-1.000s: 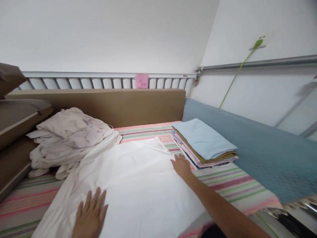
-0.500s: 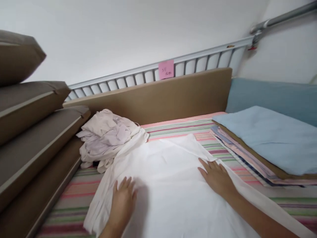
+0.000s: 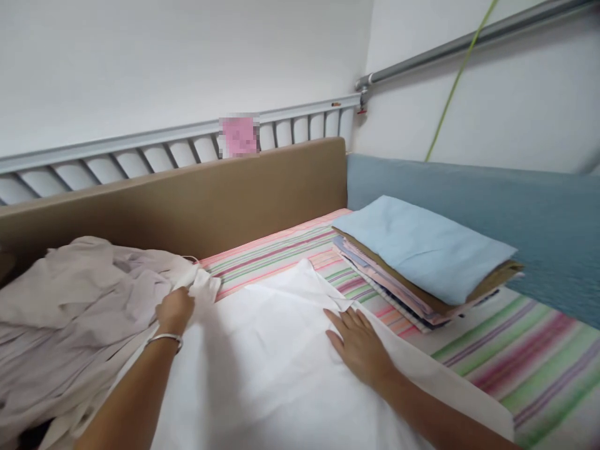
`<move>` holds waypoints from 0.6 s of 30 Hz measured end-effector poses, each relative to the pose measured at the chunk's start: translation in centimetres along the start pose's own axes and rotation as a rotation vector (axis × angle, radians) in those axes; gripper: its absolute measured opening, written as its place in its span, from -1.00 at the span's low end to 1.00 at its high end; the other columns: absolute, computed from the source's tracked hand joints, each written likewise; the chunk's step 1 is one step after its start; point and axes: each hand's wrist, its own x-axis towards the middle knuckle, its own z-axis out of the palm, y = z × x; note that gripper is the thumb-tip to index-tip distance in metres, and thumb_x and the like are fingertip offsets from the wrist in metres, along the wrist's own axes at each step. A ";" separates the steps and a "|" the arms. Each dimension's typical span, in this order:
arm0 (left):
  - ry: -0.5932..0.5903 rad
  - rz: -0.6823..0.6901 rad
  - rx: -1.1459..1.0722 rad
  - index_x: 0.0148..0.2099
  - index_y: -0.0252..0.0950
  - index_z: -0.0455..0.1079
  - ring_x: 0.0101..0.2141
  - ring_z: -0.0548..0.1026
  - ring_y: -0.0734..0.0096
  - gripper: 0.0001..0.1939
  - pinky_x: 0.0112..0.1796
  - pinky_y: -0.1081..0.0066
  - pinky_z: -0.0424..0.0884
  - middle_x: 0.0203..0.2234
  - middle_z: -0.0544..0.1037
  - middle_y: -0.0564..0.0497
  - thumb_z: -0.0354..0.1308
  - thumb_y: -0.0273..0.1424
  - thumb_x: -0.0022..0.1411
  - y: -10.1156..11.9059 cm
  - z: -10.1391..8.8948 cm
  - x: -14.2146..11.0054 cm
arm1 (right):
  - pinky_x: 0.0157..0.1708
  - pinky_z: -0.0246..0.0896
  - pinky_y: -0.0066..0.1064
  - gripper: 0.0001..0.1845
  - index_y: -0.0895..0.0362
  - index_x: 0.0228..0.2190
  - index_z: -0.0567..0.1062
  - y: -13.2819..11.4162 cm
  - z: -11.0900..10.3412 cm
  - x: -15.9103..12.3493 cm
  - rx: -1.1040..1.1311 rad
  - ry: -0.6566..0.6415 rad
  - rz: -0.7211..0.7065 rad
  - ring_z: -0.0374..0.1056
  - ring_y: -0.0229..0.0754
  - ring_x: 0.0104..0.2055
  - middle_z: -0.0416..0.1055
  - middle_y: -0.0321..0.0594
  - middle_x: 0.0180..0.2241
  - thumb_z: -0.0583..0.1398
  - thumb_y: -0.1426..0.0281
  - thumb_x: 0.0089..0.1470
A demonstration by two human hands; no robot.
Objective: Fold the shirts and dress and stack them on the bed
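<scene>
A white cloth garment [image 3: 276,356] lies spread over the striped sheet in front of me. My left hand [image 3: 175,310], with a silver bangle at the wrist, is closed on the white garment near its far left corner, beside a crumpled heap of pale clothes [image 3: 79,306]. The fingertips of that hand are partly hidden. Flat on the right part of the white garment rests my right hand [image 3: 359,340], its fingers spread, close to the garment's far right edge.
A folded stack topped by a light blue cloth [image 3: 422,244] sits on the striped sheet [image 3: 510,356] at right. Behind are a brown padded board [image 3: 262,194], a blue padded board [image 3: 469,194] and a white radiator [image 3: 169,153] bearing a pink note [image 3: 240,135].
My left hand has moved forward and left across the garment and closed at its edge. The right hand stays flat on the cloth. The view has turned right, and the brown cushions have left it.
</scene>
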 end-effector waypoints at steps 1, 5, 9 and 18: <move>0.000 -0.027 -0.019 -0.16 -0.33 0.42 -0.20 0.48 0.03 -0.68 -0.30 0.23 0.35 -0.23 0.54 -0.22 -0.04 -0.31 0.12 -0.9 0.0 0.7 | 0.09 -0.03 -0.09 -0.53 0.05 0.10 0.29 0.0 -0.1 0.0 -0.001 -0.008 0.004 0.21 0.04 0.07 0.41 -0.11 -0.05 0.00 0.24 0.17; 0.040 -0.174 -0.043 -0.05 -0.28 0.37 -0.29 0.49 0.13 -0.59 -0.43 0.34 0.33 -0.20 0.54 -0.17 -0.14 -0.22 0.19 -5.8 -1.2 2.7 | 0.11 -0.05 -0.10 -0.53 0.05 0.10 0.29 -0.2 -0.5 0.1 0.012 -0.037 0.024 0.20 0.03 0.08 0.40 -0.11 -0.05 0.00 0.25 0.17; 0.053 -0.264 -0.012 -0.09 -0.25 0.39 -0.26 0.47 0.10 -0.65 -0.39 0.30 0.37 -0.23 0.55 -0.09 -0.01 -0.27 0.10 -8.0 -2.1 2.8 | 0.12 -0.07 -0.11 -0.53 0.04 0.09 0.30 -0.3 -0.7 0.0 0.045 -0.035 0.051 0.18 0.03 0.09 0.41 -0.13 -0.06 0.02 0.25 0.16; 0.077 0.829 -0.280 -0.20 -0.31 0.45 -0.16 0.42 0.26 -0.72 -0.03 0.27 0.26 -0.22 0.54 -0.10 -0.08 -0.37 0.23 12.4 0.7 -4.3 | 0.15 -0.12 -0.12 -0.54 0.03 0.08 0.32 -0.5 -1.2 0.3 0.138 -0.052 0.106 0.16 0.02 0.12 0.40 -0.14 -0.04 0.01 0.23 0.16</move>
